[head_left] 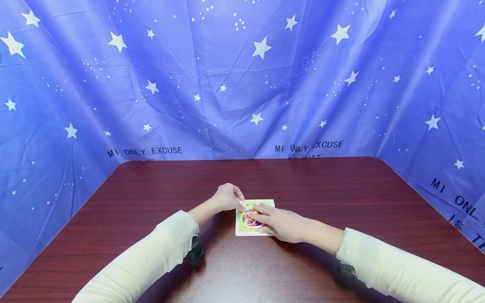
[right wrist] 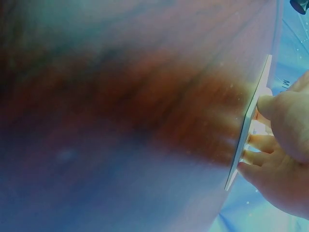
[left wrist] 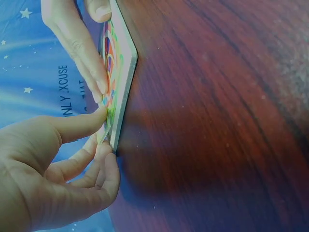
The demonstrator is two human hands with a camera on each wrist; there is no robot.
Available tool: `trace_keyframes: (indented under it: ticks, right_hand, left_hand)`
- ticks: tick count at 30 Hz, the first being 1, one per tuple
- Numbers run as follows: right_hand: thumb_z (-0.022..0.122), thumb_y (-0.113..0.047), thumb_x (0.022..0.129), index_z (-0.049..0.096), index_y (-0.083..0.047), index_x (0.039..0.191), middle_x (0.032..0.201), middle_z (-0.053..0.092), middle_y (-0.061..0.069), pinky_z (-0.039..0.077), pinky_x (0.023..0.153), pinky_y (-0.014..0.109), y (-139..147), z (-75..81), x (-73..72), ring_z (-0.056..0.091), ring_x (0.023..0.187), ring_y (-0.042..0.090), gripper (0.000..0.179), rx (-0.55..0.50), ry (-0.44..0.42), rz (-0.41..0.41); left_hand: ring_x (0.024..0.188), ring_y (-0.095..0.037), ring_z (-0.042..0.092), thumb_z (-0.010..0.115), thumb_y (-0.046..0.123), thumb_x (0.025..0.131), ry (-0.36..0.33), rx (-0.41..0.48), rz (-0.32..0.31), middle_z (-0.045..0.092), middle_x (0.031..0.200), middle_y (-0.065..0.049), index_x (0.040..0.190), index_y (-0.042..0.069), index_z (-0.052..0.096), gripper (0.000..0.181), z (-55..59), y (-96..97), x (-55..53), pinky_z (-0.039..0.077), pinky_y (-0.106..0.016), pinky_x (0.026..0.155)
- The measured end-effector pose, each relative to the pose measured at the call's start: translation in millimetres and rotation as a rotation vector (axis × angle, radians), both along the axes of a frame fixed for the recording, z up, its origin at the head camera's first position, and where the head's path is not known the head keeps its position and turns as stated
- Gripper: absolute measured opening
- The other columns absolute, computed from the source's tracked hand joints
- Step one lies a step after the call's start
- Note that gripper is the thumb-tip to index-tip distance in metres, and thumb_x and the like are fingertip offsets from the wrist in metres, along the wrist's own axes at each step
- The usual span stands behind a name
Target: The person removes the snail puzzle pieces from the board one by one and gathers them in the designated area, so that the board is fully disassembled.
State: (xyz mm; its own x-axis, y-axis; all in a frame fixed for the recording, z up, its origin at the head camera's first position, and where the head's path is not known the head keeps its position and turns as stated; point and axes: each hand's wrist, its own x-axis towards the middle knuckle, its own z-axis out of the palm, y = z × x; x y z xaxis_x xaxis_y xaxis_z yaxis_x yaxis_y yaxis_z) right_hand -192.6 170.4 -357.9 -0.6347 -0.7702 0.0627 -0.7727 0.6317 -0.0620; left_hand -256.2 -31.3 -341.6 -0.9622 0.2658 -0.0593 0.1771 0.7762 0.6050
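A square jigsaw board [head_left: 254, 234] with a white rim and a colourful picture, red and blue on green, lies flat on the table. My left hand [head_left: 228, 198] is at its far left corner. In the left wrist view, thumb and forefinger pinch a thin puzzle piece [left wrist: 103, 131], tilted up at the board's corner. My right hand [head_left: 286, 225] comes in from the right and rests on the picture with its fingers extended, hiding the board's right part. The right wrist view shows the board's edge [right wrist: 246, 123] side-on, with the right fingertips on top.
The dark red wooden table [head_left: 170, 181] extends around the board on all sides. Behind it and at both sides hangs a blue curtain [head_left: 227, 63] with white stars and lettering. A black wrist camera [head_left: 195, 251] sits under the left sleeve, another [head_left: 345, 273] under the right.
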Motion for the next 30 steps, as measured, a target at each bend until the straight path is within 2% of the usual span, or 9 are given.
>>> trace_keyframes:
  ticks: [8,16,19,23,25,28,30]
  right_hand:
    - [0.055,-0.023,0.097,0.048,-0.013,0.141,0.145,0.048,0.017,0.051,0.097,0.04,-2,-0.1,1.3,0.055,0.126,0.031,0.046,0.0,0.005,0.0]
    - [0.055,-0.022,0.097,0.048,-0.013,0.141,0.146,0.048,0.016,0.051,0.097,0.04,0,1.0,2.5,0.054,0.127,0.031,0.046,0.002,-0.001,-0.015]
    - [0.055,-0.023,0.097,0.049,-0.012,0.141,0.145,0.048,0.016,0.051,0.097,0.04,1,0.7,2.7,0.054,0.127,0.031,0.046,-0.006,0.0,-0.007]
    - [0.055,-0.022,0.097,0.049,-0.012,0.14,0.145,0.048,0.017,0.05,0.098,0.04,1,0.6,3.0,0.055,0.126,0.031,0.045,-0.01,0.01,0.006]
    - [0.055,-0.022,0.097,0.05,-0.012,0.14,0.145,0.049,0.016,0.05,0.098,0.04,1,0.7,3.0,0.055,0.126,0.031,0.045,-0.009,0.015,0.006]
    - [0.055,-0.023,0.097,0.05,-0.012,0.14,0.145,0.048,0.016,0.05,0.098,0.04,2,0.5,3.1,0.054,0.127,0.031,0.045,-0.008,0.01,0.001]
    - [0.055,-0.024,0.097,0.049,-0.013,0.141,0.146,0.048,0.016,0.05,0.099,0.041,2,0.2,2.8,0.053,0.128,0.032,0.045,-0.005,0.008,0.0]
  left_hand:
    - [0.064,-0.009,0.053,0.086,0.008,0.064,-0.02,0.072,0.026,0.067,0.07,-0.003,0.082,0.004,0.07,0.025,-4.3,-2.4,5.4,0.042,-0.018,0.06]
    - [0.062,-0.008,0.053,0.085,0.003,0.064,-0.035,0.215,0.101,0.07,0.071,-0.005,0.083,0.004,0.071,0.023,-11.3,-1.5,7.1,0.041,-0.017,0.056]
    - [0.058,-0.006,0.055,0.084,0.002,0.065,-0.056,0.261,0.133,0.073,0.074,-0.006,0.084,0.004,0.072,0.022,-14.2,-1.2,7.8,0.044,-0.018,0.053]
    - [0.059,-0.005,0.06,0.082,0.002,0.068,-0.106,0.369,0.192,0.075,0.077,-0.01,0.086,0.003,0.074,0.019,-17.2,-2.4,8.9,0.052,-0.021,0.055]
    - [0.062,-0.006,0.064,0.08,0.001,0.071,-0.15,0.46,0.214,0.075,0.081,-0.014,0.089,0.0,0.075,0.018,-18.1,-3.2,9.3,0.057,-0.024,0.061]
    - [0.069,-0.01,0.068,0.076,-0.003,0.075,-0.21,0.586,0.223,0.075,0.086,-0.02,0.093,-0.006,0.073,0.019,-19.0,-4.5,9.5,0.06,-0.03,0.071]
    - [0.073,-0.013,0.07,0.074,-0.004,0.076,-0.237,0.64,0.228,0.074,0.09,-0.021,0.096,-0.008,0.072,0.02,-19.1,-5.8,9.6,0.06,-0.033,0.074]
